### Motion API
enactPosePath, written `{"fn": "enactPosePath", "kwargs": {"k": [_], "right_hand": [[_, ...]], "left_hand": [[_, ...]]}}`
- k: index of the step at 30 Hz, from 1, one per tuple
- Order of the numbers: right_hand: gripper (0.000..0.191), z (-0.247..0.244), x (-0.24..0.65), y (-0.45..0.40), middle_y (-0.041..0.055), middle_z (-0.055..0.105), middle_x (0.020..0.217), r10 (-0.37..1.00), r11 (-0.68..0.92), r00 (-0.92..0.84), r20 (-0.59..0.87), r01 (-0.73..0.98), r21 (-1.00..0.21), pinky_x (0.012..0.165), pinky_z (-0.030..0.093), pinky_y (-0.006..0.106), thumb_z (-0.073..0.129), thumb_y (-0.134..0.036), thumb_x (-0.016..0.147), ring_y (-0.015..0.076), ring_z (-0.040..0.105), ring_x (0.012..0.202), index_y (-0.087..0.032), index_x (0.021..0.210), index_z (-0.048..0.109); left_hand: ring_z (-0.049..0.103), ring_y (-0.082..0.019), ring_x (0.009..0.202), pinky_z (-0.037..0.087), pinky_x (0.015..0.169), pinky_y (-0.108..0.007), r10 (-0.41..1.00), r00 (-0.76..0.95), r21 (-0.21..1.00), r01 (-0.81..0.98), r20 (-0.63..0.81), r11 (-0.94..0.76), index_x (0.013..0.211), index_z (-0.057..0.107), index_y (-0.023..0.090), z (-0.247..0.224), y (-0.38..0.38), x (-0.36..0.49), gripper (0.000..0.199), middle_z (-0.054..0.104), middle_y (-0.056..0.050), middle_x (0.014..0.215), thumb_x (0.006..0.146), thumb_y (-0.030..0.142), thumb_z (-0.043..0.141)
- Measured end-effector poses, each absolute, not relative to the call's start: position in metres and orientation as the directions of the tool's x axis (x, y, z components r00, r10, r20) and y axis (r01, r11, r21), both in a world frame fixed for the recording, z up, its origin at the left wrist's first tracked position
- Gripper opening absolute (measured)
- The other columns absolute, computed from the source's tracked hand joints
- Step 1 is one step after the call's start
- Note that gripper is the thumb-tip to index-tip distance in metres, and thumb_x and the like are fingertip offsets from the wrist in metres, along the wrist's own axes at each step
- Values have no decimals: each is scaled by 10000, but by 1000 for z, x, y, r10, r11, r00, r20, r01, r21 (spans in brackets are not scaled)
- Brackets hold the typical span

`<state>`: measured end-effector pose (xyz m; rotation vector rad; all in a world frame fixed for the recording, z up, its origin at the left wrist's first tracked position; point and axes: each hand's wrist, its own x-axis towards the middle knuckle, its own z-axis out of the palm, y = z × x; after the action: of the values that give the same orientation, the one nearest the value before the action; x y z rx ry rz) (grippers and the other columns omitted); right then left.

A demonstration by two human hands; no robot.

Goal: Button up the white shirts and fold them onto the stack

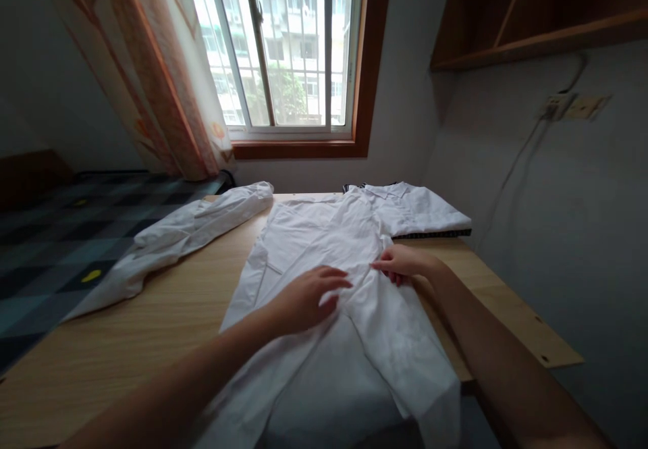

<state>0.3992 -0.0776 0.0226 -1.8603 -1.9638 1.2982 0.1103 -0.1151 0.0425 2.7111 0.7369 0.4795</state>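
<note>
From the head view, a white shirt (pixel 304 233) lies spread lengthwise on the desk (pixel 202 307), under and between the hands, running from well beyond them back toward the body, where its near part drops past the near edge. The left hand (pixel 314 298) is over the middle of the shirt, its fingers loosely bent and the thumb held apart, with a gap between them and nothing gripped; whether its fingertips touch the cloth cannot be told. The right hand (pixel 399 263) is at the shirt's right side, thumb and forefinger brought together on a fold of it, the other fingers curled beneath.

Just beyond the right hand sits a folded white garment (pixel 415 209) on dark patterned cloth (pixel 458 232), close against the shirt's far right side. Beyond the left hand and to its left, a long piece of white cloth (pixel 187 233) slants along the desk's left edge, alongside a checked bed (pixel 55 246). Between that piece and the shirt, left of the left hand, a broad stretch of wood gives room sideways. Right of the right hand the wood is narrower, the forearm crossing it, and its outer edge runs beside the wall (pixel 572 246). Straight ahead of both hands, the far edge stands below a window (pixel 298 50).
</note>
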Motion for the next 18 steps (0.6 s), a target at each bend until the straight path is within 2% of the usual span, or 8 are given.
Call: {"fn": "enactPosePath", "kwargs": {"k": [3,5,8,10,14,18], "right_hand": [[552,22,401,-76,26,615,588,868,-104,-283,-409,700,-707,457,435,215,619,-686,804,112,557,483,-158,649,567],[541,26,404,-77,30,617,611,864,-90,-319,-389,663,-743,495,454,222,620,-673,800,116,561,525,-151,661,586],[461,31,410,-80,12,612,639,808,-38,-442,-388,620,-784,544,448,212,704,-600,737,112,552,579,-147,715,621],[414,31,413,-81,-5,597,624,768,-6,-485,-418,647,-762,526,407,205,750,-544,685,105,525,569,-152,720,622],[359,30,411,-82,-8,574,575,782,51,-405,-474,800,-598,490,330,217,744,-479,673,106,486,534,-164,624,578],[308,34,404,-85,-13,560,572,794,93,-373,-480,855,-511,494,302,227,723,-416,694,100,452,534,-170,597,565]], "left_hand": [[594,-230,1153,458,1044,-384,746,591,238,712,307,-661,1129,687,197,50,-62,89,345,685,-80,1202,881,159,451],[585,-241,1148,443,1044,-382,840,469,121,849,274,-514,1153,674,188,52,-30,76,340,680,-89,1199,909,189,439],[560,-286,1158,437,1004,-391,921,315,-98,949,230,-300,1115,674,157,51,-1,63,313,668,-135,1177,936,284,452],[549,-312,1171,432,980,-391,950,213,-182,968,230,-173,1143,641,129,46,7,58,371,645,-172,1200,937,389,476],[566,-322,1173,443,934,-378,977,34,-177,984,209,4,1250,553,101,33,15,50,561,617,-210,1264,931,550,447],[610,-307,1142,469,886,-359,997,-2,-163,987,83,15,1189,596,124,28,28,43,528,647,-194,1241,971,538,351]]}}
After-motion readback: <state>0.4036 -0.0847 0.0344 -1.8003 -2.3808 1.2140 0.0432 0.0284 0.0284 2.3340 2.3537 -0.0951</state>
